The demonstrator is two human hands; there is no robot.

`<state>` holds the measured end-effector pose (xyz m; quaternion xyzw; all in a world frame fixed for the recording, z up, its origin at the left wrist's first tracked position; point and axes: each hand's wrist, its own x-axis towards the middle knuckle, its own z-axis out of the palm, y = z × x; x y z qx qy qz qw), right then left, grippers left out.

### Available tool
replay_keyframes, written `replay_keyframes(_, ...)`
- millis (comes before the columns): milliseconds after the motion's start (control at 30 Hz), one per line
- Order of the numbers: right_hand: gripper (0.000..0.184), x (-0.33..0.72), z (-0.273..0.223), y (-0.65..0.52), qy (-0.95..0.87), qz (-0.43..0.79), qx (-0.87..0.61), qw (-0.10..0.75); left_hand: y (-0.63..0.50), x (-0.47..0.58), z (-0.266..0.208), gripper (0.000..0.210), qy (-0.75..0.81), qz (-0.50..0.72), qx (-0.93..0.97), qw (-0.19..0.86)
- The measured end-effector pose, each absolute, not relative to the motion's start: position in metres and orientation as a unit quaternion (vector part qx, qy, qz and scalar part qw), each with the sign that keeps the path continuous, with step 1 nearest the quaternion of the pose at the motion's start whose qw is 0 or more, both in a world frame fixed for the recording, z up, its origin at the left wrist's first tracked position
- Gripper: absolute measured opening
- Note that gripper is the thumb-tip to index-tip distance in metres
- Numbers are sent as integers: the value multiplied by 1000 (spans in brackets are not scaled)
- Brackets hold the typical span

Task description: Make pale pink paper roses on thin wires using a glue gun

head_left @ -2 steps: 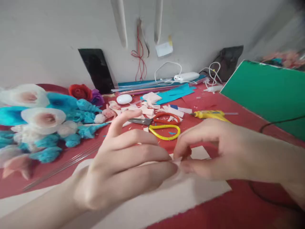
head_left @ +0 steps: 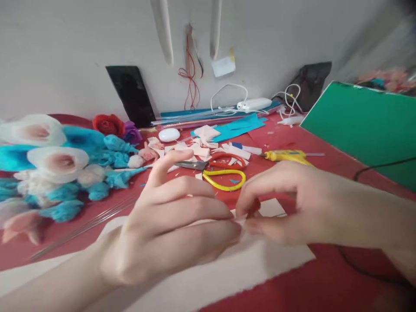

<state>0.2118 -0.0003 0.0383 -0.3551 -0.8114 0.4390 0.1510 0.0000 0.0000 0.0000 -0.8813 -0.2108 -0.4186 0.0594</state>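
Observation:
A long sheet of pale pink crepe paper (head_left: 208,281) lies across the near part of the table. Above it my left hand (head_left: 178,229) is closed, with the index finger bent upward and the other fingertips meeting on a bit of pale paper. My right hand (head_left: 286,208) pinches that same pale paper between thumb and fingers, right beside the left fingertips. Most of the pinched part is hidden by the fingers. Just beyond the hands rest scissors (head_left: 224,187) with one yellow and one red handle.
Blue, white and pink paper flowers (head_left: 61,160) crowd the left side. Thin clear rods (head_left: 87,223) lie nearby. Pale paper scraps (head_left: 201,149), blue paper (head_left: 242,128) and a yellow glue gun (head_left: 286,156) are behind the hands. A green board (head_left: 364,125) stands right; a dark cable (head_left: 367,271) runs there.

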Motion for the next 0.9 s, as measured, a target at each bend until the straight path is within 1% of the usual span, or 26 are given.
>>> replay_keyframes(100,6,211,41,1,-811,439,-359,144,-1,4,0,26,-177,-462,-866,75)
replay_keyframes(333,7,211,39,-1,-822,409,-365,156,-1,4,-1,27,-179,-450,-872,75)
replay_keyframes(533,10,211,40,3,-816,427,-371,118,1,8,-7,27,-181,-476,-856,91)
replay_keyframes(667,13,213,43,5,-810,441,-381,70,1,9,-11,28,-179,-494,-847,83)
replay_keyframes(833,16,215,43,11,-796,471,-379,19,-3,5,-6,12,-196,-386,-901,34)
replay_keyframes(900,15,214,40,15,-784,497,-372,19,-4,4,-5,7,-195,-378,-905,22)
